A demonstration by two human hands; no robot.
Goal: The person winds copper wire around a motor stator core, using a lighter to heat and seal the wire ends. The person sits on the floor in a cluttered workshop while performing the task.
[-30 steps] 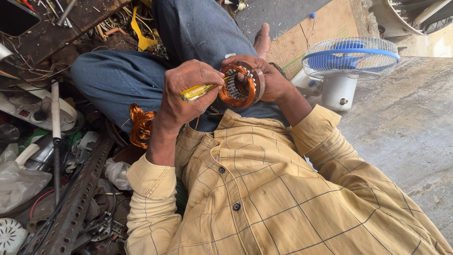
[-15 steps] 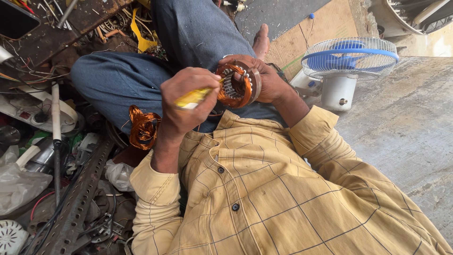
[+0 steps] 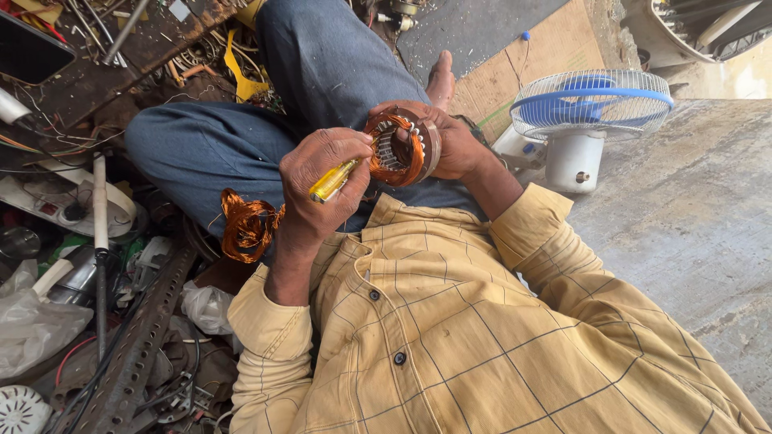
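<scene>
The motor stator (image 3: 402,149) shows glossy copper wire around dull grey metal. The screwdriver (image 3: 334,181) has a glossy, translucent yellow plastic handle. A loose wire coil (image 3: 245,225) gleams coppery. The fan (image 3: 591,120) looks smooth plastic; the floor (image 3: 683,233) is rough, matt concrete.

Left hand (image 3: 322,181) around a yellow-handled screwdriver (image 3: 336,179), right hand (image 3: 454,145) cupping a copper-wound stator (image 3: 400,149).

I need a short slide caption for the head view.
Left hand works a yellow-handled tool into a copper-wound stator held by right hand.
</scene>
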